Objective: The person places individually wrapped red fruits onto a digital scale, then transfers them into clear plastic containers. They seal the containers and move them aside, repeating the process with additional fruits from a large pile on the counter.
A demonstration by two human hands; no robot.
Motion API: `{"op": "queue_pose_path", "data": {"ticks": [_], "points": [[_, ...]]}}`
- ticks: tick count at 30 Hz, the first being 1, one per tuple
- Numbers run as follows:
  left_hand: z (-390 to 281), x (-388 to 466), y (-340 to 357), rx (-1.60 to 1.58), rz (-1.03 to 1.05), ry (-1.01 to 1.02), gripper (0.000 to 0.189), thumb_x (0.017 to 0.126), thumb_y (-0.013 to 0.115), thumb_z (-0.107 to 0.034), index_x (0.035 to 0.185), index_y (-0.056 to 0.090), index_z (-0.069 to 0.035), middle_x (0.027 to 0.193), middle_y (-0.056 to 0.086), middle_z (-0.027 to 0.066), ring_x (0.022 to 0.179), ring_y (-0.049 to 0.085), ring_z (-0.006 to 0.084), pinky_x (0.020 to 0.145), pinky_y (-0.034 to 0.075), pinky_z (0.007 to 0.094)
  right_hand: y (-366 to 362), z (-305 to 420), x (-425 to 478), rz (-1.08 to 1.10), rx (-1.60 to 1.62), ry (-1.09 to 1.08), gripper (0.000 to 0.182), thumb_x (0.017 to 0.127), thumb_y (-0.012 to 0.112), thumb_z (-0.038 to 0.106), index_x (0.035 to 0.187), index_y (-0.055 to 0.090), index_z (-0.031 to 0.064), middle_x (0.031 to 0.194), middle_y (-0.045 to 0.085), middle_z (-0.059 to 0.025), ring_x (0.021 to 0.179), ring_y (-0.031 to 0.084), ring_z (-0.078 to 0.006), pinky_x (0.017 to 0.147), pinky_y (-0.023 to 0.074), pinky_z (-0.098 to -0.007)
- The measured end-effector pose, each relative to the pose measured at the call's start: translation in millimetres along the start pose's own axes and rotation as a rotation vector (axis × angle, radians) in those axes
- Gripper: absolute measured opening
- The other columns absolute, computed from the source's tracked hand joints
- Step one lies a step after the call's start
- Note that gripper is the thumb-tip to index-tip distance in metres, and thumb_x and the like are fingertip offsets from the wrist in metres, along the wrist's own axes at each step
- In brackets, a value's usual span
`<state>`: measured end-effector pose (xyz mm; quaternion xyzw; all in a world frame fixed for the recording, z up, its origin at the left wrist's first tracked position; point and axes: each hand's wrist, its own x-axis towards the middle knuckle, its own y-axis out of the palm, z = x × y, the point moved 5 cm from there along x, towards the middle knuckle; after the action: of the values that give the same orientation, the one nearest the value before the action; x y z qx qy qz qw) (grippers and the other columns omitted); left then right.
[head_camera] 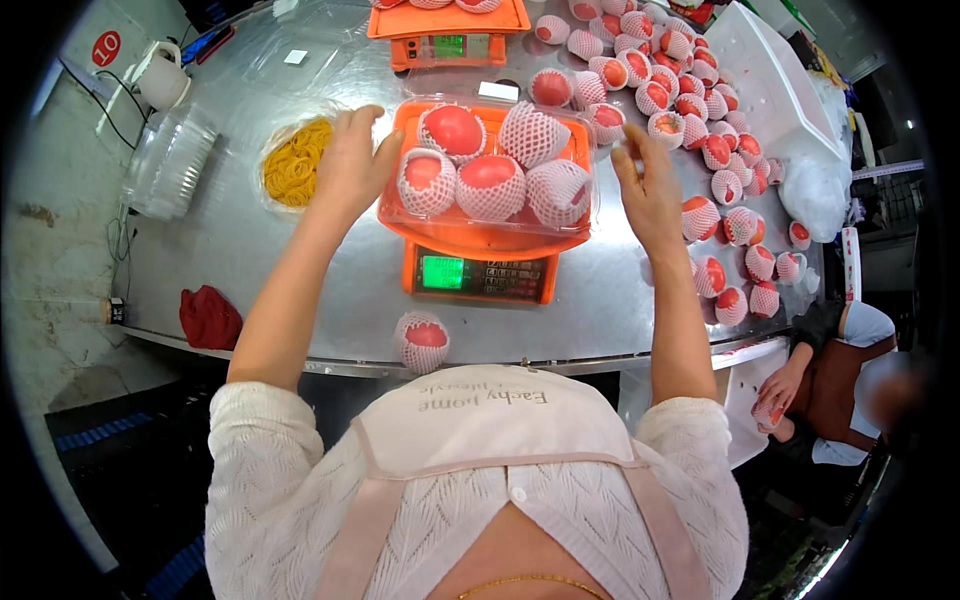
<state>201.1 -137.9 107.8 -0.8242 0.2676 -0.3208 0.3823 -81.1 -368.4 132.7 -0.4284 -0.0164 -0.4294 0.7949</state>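
A clear plastic clamshell box [480, 220] rests on the orange pan [487, 241] of a digital scale [480, 277] with a lit green display. Inside the box are several tomatoes [454, 129] in white foam net sleeves. My left hand [351, 161] is at the pan's left edge with thumb and fingers apart; whether the thumb touches the pan or box, I cannot tell. On the other side, my right hand [648, 180] hangs slightly blurred, a little apart from the box and holding nothing. One more sleeved tomato [422, 342] lies at the table's near edge.
Many sleeved tomatoes [690, 105] cover the right side of the metal table [337, 300], beside a white foam box [772, 75]. Yellow rubber bands [295, 161], stacked clear boxes [169, 161] and a red cloth [210, 318] lie left. A second scale [450, 49] stands behind. A co-worker's hands [780, 390] hold a tomato.
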Motion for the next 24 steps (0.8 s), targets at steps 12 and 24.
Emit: {"op": "queue_pose_path", "data": {"ticks": [12, 24], "points": [[-55.1, 2.1, 8.2, -0.205, 0.179, 0.316, 0.047, 0.099, 0.061, -0.032, 0.138, 0.055, -0.005, 0.145, 0.051, 0.0168, 0.132, 0.050, 0.0306, 0.109, 0.042, 0.0386, 63.0, 46.4, 15.5, 0.248, -0.006, -0.403, 0.053, 0.094, 0.065, 0.033, 0.133, 0.058, -0.0028, 0.141, 0.055, -0.0202, 0.134, 0.050, -0.0320, 0.111, 0.0398, -0.0412], [97.8, -110.4, -81.1, -0.454, 0.187, -0.286, 0.036, 0.095, 0.069, -0.028, 0.120, 0.067, -0.002, 0.099, 0.068, 0.0048, 0.092, 0.062, 0.0137, 0.082, 0.050, 0.0298, -58.1, -102.1, -122.3, -0.062, 0.504, 0.499, 0.038, 0.105, 0.055, 0.025, 0.131, 0.060, -0.0015, 0.116, 0.068, -0.0107, 0.101, 0.065, -0.0150, 0.087, 0.0541, -0.0279]]}}
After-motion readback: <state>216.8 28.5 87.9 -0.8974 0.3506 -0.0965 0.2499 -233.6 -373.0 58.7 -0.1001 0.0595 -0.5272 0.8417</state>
